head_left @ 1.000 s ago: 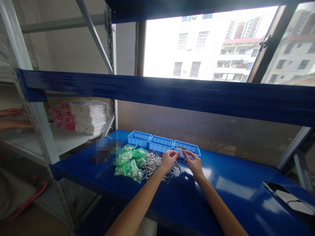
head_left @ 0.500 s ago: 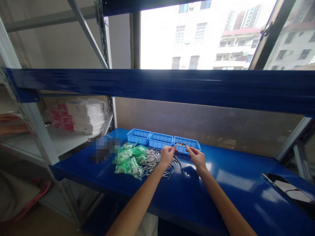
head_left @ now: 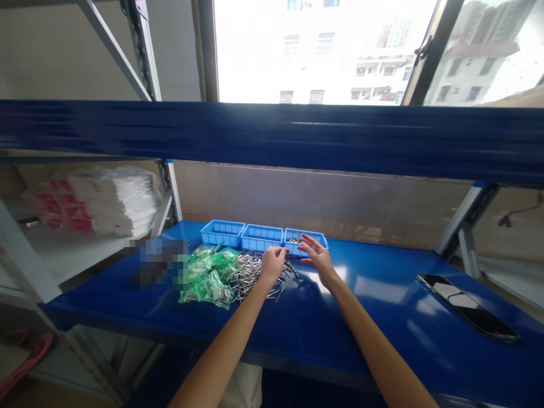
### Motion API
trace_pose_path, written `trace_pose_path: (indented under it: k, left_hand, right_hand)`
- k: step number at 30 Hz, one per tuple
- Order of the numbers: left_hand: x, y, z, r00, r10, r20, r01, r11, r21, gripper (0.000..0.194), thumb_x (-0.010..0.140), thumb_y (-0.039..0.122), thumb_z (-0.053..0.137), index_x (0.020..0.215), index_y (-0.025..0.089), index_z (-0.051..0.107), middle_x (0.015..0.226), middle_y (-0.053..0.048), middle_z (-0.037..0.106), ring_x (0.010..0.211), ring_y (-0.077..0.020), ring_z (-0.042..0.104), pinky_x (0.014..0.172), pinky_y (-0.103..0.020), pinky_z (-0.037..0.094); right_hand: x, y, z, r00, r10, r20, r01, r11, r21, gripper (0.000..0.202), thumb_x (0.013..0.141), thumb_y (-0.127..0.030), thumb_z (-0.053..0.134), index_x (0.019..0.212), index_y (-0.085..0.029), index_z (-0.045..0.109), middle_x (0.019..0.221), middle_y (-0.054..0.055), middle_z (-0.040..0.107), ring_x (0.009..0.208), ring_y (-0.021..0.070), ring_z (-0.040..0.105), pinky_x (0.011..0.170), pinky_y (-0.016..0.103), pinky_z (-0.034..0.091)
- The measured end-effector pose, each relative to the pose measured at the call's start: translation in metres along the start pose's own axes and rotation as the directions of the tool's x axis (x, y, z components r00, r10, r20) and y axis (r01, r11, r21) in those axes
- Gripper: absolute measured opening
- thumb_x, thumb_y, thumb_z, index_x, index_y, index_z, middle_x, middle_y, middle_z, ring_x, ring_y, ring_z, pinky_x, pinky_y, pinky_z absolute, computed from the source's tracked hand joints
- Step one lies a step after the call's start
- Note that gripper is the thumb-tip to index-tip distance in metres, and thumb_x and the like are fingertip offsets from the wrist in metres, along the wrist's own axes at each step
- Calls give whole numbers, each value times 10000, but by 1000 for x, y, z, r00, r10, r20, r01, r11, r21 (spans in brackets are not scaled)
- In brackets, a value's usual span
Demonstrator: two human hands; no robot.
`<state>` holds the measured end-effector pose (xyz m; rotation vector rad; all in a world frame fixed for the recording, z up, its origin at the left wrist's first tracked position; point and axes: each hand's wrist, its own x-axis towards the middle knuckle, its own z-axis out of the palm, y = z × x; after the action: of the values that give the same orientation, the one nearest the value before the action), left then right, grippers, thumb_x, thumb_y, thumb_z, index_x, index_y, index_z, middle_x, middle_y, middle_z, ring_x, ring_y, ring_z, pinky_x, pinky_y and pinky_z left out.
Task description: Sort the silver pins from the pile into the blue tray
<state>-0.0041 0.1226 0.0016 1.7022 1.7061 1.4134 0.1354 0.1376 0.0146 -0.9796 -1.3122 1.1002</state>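
My left hand (head_left: 272, 264) hovers over the pile of thin metal rods (head_left: 250, 273), its fingers pinched together; whatever they hold is too small to make out. My right hand (head_left: 318, 259) is open, fingers spread, in front of the right blue bin (head_left: 324, 243). Some small metal pieces (head_left: 294, 241) lie inside that bin, partly hidden by the fingers. Left of it stand the middle blue bin (head_left: 262, 238) and the left blue bin (head_left: 223, 233), side by side. Green-tinted plastic bags (head_left: 208, 277) with small contents lie against the rods' left side.
A dark phone (head_left: 465, 306) rests on the blue tabletop (head_left: 374, 317) at the right. A blue shelf beam (head_left: 272, 136) crosses above the bins. Plastic-wrapped white stacks (head_left: 114, 201) sit on the left shelf. A blurred-out patch covers something left of the bags.
My right hand has opened from a pinch, its fingers spreading by the right bin. My left hand stays pinched. The whole view has shifted, so the phone shows more fully.
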Motion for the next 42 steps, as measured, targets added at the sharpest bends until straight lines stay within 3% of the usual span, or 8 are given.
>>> trace_pose_path:
  k: [4, 8, 11, 14, 17, 24, 33, 42]
  left_hand:
    - [0, 0, -1, 999, -22, -38, 22, 1000, -4, 252, 801, 259, 472, 839, 155, 699, 823, -71, 661, 684, -137, 574, 688, -251, 431]
    - [0, 0, -3, 997, -35, -70, 35, 999, -3, 218, 777, 216, 497, 852, 147, 689, 845, -68, 653, 644, -114, 558, 680, -241, 438]
    - [-1, 0, -3, 997, -31, -65, 32, 999, 13, 193, 757, 201, 518, 836, 146, 686, 837, -64, 644, 628, -106, 548, 676, -239, 440]
    - [-3, 0, -1, 998, -21, -59, 23, 999, 36, 161, 736, 220, 546, 797, 150, 678, 825, -57, 628, 613, -104, 539, 655, -243, 439]
    - [-4, -1, 2, 997, -9, -74, 12, 999, 38, 136, 722, 225, 559, 788, 145, 646, 831, -54, 604, 614, -102, 532, 651, -247, 439]
    - [-5, 0, 5, 997, 4, -75, -4, 1000, 3, 127, 727, 232, 552, 818, 144, 560, 805, -46, 563, 687, -125, 546, 663, -260, 445]
    - [-10, 4, 2, 993, 73, -93, -63, 993, 103, 125, 729, 138, 502, 846, 176, 523, 851, -38, 518, 795, -145, 524, 715, -271, 441]
    - [-9, 2, 2, 994, 82, -68, -76, 993, 94, 140, 742, 128, 476, 861, 170, 534, 862, -44, 514, 770, -142, 517, 693, -270, 444]
  right_hand:
    - [-3, 5, -1, 999, -34, 13, 36, 952, -304, 437, 682, -431, 567, 1024, -165, 624, 971, 102, 641, 747, 198, 626, 509, 244, 469]
    - [-9, 10, -1, 986, -161, 34, 139, 702, -698, 346, 665, -462, 586, 901, -221, 666, 986, 54, 628, 671, 164, 606, 582, 273, 449]
    - [-14, 11, 0, 984, -136, 114, 172, 560, -811, 459, 631, -554, 588, 965, -245, 649, 997, 48, 614, 773, 204, 600, 582, 271, 432]
    - [-17, 11, 1, 977, -119, 177, 213, 492, -844, 559, 597, -594, 597, 1038, -252, 623, 1018, 55, 607, 851, 232, 588, 599, 274, 426]
    - [-17, 11, 0, 980, -102, 172, 200, 496, -845, 525, 598, -554, 619, 1025, -248, 629, 986, 51, 629, 881, 241, 589, 624, 280, 427]
    - [-14, 10, -5, 989, -19, 148, 135, 539, -832, 231, 678, -439, 578, 791, -271, 689, 825, 2, 685, 804, 217, 621, 579, 260, 403]
    - [-14, 14, -8, 985, -67, 161, 170, 558, -813, 222, 671, -443, 572, 744, -268, 686, 761, -2, 689, 739, 211, 628, 539, 252, 381]
    - [-13, 15, -6, 984, -53, 172, 173, 538, -825, 236, 690, -438, 564, 802, -266, 680, 753, 4, 683, 721, 209, 622, 546, 263, 389]
